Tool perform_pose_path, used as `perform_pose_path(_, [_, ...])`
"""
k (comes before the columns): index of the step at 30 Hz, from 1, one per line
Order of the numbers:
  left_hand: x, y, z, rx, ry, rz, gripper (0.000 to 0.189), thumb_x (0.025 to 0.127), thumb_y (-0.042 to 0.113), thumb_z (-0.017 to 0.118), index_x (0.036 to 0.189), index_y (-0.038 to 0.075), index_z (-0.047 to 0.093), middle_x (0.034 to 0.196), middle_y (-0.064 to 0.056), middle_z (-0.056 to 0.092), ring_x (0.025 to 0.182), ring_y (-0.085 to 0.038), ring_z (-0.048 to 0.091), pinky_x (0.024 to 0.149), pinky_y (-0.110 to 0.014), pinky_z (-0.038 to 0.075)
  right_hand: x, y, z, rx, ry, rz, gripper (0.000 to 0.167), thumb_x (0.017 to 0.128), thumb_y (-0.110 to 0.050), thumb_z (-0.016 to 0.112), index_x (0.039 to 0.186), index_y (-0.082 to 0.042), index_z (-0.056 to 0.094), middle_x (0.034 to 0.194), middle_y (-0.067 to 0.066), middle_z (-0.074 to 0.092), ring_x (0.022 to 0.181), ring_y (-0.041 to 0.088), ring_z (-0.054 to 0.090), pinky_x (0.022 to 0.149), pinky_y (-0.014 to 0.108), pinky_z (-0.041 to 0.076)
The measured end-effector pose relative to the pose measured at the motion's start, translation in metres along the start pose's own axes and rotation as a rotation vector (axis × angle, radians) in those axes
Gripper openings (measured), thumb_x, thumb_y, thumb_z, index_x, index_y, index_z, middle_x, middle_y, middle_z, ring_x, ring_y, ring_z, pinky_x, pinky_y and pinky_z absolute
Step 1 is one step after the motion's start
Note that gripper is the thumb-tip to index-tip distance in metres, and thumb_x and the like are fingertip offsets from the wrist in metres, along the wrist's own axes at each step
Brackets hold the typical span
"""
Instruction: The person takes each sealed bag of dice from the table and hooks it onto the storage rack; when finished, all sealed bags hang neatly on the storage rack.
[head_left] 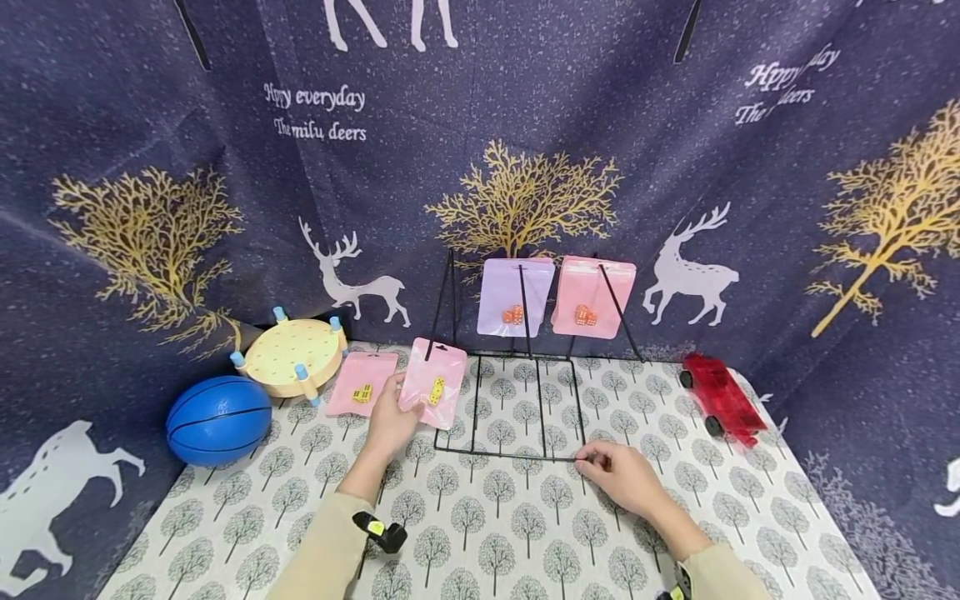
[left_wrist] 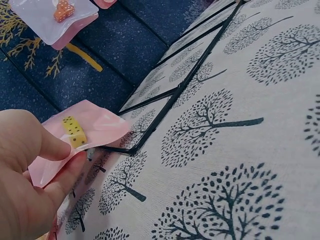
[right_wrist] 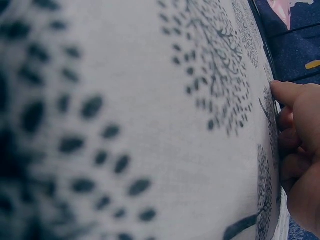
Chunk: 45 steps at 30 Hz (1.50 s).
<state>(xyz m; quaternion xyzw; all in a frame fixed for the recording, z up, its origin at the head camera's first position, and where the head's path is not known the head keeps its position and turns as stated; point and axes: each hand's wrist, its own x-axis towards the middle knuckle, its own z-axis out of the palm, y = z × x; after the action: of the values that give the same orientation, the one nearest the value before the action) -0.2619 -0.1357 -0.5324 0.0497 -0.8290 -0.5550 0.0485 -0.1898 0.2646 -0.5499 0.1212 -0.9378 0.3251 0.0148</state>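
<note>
My left hand (head_left: 393,423) pinches a pink zip bag (head_left: 450,367) showing yellow dice, between thumb and fingers at its lower left edge. Its top overlaps the tip of the leftmost prong of a black wire display rack (head_left: 495,454); the prong does not appear to pass through the hang hole. In the left wrist view the bag (left_wrist: 102,122) is tilted near a rack corner. My right hand (head_left: 618,477) holds the rack's front right corner with thumb and curled fingers. On the other prongs hang a purple bag (head_left: 495,287) and pink bags (head_left: 592,287) with orange dice.
Another pink bag (head_left: 345,379) with yellow dice lies left of my left hand. Farther left are a blue ball (head_left: 217,433) and a round yellow stand (head_left: 292,350) with blue-tipped legs. A red toy car (head_left: 720,396) sits at the right. A dark curtain (head_left: 465,108) hangs behind.
</note>
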Motion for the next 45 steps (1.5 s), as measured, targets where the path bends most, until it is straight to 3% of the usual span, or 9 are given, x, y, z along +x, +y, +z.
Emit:
perform_pose_path(8, [-0.005,-0.002,-0.001,-0.128,-0.032,0.042,0.069,0.090,-0.005,0.071,0.151,0.007,0.043,0.129,-0.024,0.064,0.109,-0.038,0.067,0.094,-0.049,0.056,0.001,-0.001,0.000,-0.011,0.008,-0.006,0.008,0.094,-0.030,0.079,0.097,-0.034,0.073,0.068,-0.017,0.053,0.059,0.004,0.047,0.060,0.026,0.042])
perform_pose_path(17, [-0.014,-0.001,-0.004,-0.187,-0.053,0.047,0.061,0.096,-0.002,0.064,0.152,0.011,0.042,0.130,-0.020,0.063,0.110,-0.035,0.066,0.094,-0.046,0.056,0.000,-0.001,0.000,-0.009,0.009,-0.009,0.008,0.093,-0.029,0.080,0.097,-0.033,0.074,0.068,-0.017,0.053,0.059,0.004,0.047,0.060,0.026,0.042])
perform_pose_path(27, [-0.026,0.007,-0.006,-0.250,-0.032,0.127,0.057,0.097,-0.007,0.063,0.149,0.006,0.044,0.129,-0.022,0.064,0.111,-0.036,0.066,0.092,-0.041,0.057,0.000,0.001,0.000,-0.003,0.014,-0.015,0.008,0.093,-0.029,0.080,0.097,-0.033,0.074,0.068,-0.017,0.053,0.059,0.004,0.047,0.060,0.026,0.042])
perform_pose_path(37, [-0.037,0.014,-0.009,-0.344,-0.027,0.145,0.052,0.095,-0.010,0.065,0.141,0.004,0.047,0.131,-0.024,0.062,0.117,-0.038,0.063,0.091,-0.031,0.058,-0.001,0.001,0.001,-0.011,0.020,-0.005,0.011,0.092,-0.027,0.081,0.096,-0.034,0.074,0.068,-0.017,0.054,0.059,0.004,0.048,0.060,0.026,0.043])
perform_pose_path(45, [-0.046,0.018,-0.012,-0.420,-0.009,0.228,0.052,0.092,-0.017,0.063,0.138,0.001,0.046,0.130,-0.023,0.062,0.116,-0.034,0.063,0.090,-0.030,0.058,0.000,0.001,0.001,-0.007,0.010,0.008,0.009,0.092,-0.028,0.080,0.097,-0.033,0.074,0.068,-0.016,0.054,0.059,0.004,0.048,0.060,0.026,0.043])
